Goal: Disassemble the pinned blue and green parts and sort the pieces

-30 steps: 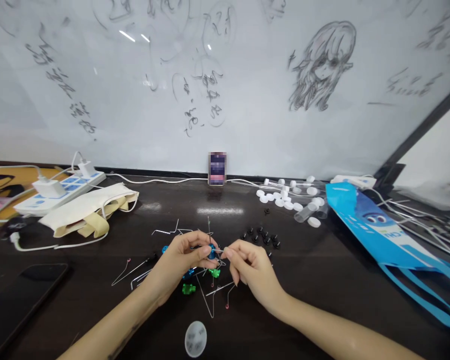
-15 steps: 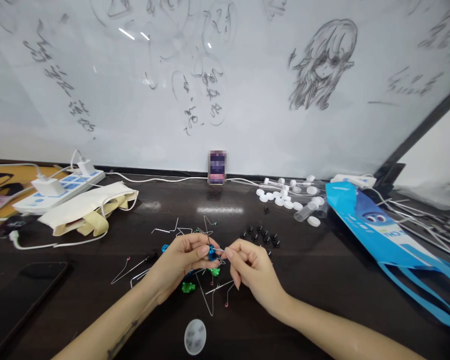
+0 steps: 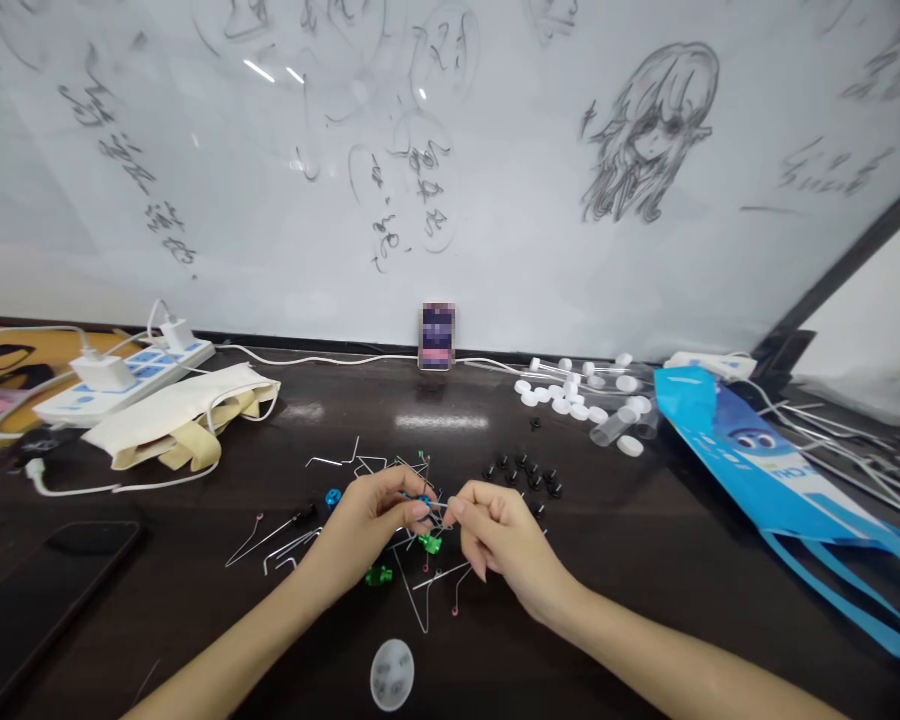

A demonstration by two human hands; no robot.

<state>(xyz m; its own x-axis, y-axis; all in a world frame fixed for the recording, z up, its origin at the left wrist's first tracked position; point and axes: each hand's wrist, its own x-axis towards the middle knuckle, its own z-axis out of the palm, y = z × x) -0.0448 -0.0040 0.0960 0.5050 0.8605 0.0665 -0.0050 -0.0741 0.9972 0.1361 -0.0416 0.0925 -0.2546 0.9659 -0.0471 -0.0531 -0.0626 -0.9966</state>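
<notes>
My left hand (image 3: 375, 515) is closed in a pinch on a small blue metal part (image 3: 423, 502), mostly covered by the fingers. Thumb and forefinger of my right hand (image 3: 506, 535) grip a thin metal rod (image 3: 439, 504), whose other end meets the blue part. Whether the rod sits inside it or only touches it, I cannot tell. Below my fingers lie a green metal part (image 3: 430, 545) and a second green part (image 3: 379, 576). Bent wires (image 3: 425, 605) with small coloured tips are scattered around, and another blue part (image 3: 333, 498) rests left of my left hand.
Black screw-like pieces (image 3: 523, 462) lie behind my right hand, with clear tubes and white caps (image 3: 570, 395) farther back. A translucent disc (image 3: 392, 675) lies in front. A phone (image 3: 52, 600), cloth pouch (image 3: 187, 415), power strip (image 3: 131, 380) and blue bag (image 3: 765, 450) flank the area.
The blue part has turned in my left fingers and shows less. A wire rising above it now stands lower, its green tip shifted left. My right hand keeps its pinch on the rod.
</notes>
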